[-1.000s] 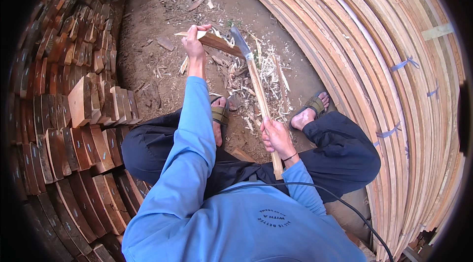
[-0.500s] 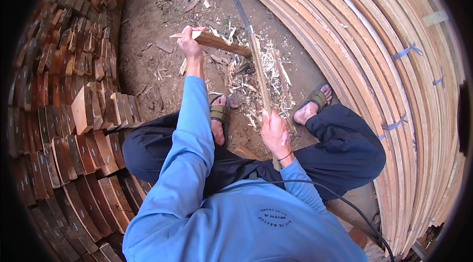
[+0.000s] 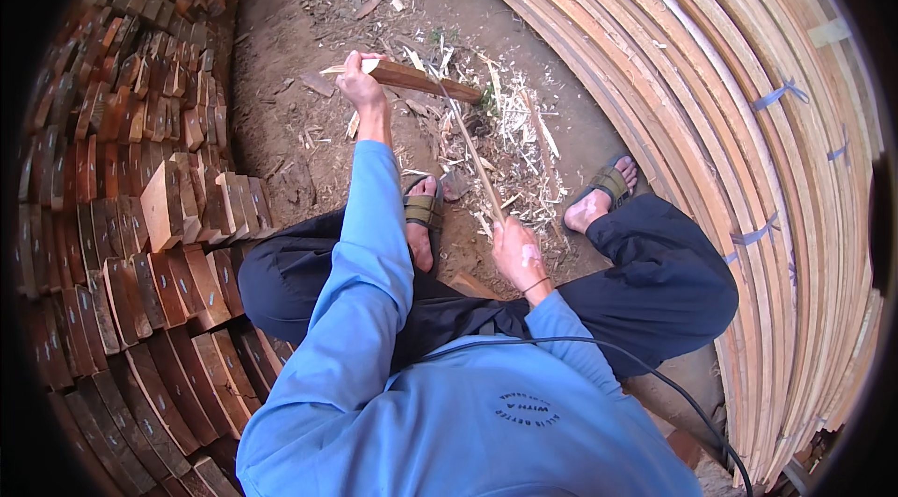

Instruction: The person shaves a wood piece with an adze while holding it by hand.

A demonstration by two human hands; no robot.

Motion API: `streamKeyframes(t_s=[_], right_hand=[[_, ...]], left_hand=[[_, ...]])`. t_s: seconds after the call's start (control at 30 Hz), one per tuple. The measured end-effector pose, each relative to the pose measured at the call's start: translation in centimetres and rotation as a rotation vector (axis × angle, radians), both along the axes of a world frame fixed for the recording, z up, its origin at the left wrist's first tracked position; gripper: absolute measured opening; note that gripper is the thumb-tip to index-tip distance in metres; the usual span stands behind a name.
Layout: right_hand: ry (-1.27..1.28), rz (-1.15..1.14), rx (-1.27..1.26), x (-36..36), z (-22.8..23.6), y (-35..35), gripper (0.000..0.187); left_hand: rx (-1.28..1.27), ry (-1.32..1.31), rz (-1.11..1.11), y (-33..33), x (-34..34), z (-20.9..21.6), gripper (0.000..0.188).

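- Left hand [image 3: 358, 84] is closed around the near end of a short reddish-brown wooden billet [image 3: 412, 79], held out at arm's length over the dirt floor [image 3: 281, 123], far end angled toward the shavings pile.
- Right hand [image 3: 517, 254] is clenched on the butt of a long pale wooden-handled chopping tool [image 3: 472, 156]; the shaft runs up from the right hand to the billet, and the head is blurred where it meets the wood.
- Doing this step well, as I judge it: keep left fingers behind the cut line, strike away from the hand, take shallow cuts along the grain, and turn the billet between cuts.
- Risk: both sandalled feet [image 3: 423, 216] sit just beside the tool's path, so a glancing cut could run toward them.
- Pale wood shavings [image 3: 510, 137] lie under and right of the billet.
- Stacked reddish wood blocks [image 3: 140, 216] sit left of the billet; curved pale planks [image 3: 711, 123] right of it.
- Labels: blue tie bands [image 3: 781, 93] on the planks well right of the billet, plus one pale tape strip [image 3: 828, 31]. No packages or signs visible.
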State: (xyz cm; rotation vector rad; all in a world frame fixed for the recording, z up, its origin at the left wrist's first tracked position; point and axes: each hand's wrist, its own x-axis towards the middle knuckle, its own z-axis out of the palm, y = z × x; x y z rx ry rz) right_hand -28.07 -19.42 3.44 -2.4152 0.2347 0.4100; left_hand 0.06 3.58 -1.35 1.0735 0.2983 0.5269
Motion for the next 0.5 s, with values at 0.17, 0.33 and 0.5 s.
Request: streamKeyframes(t_s=[0.17,0.33,0.5], right_hand=[[-0.226,-0.112,0.225,0.8,0.8,-1.0,0.024],[-0.082,-0.022,0.172,1.0,0.2,-1.3,0.031],[-0.01,-0.034,0.17,0.1,-1.4,-1.2,0.045]], left_hand=[[0.106,-0.026,0.036,0.5,0.3,-0.4,0.033],[0.011,-0.018,0.045,0.4,0.6,-0.3,0.035],[0.172,0.056,0.057,-0.7,0.7,0.7,0.035]])
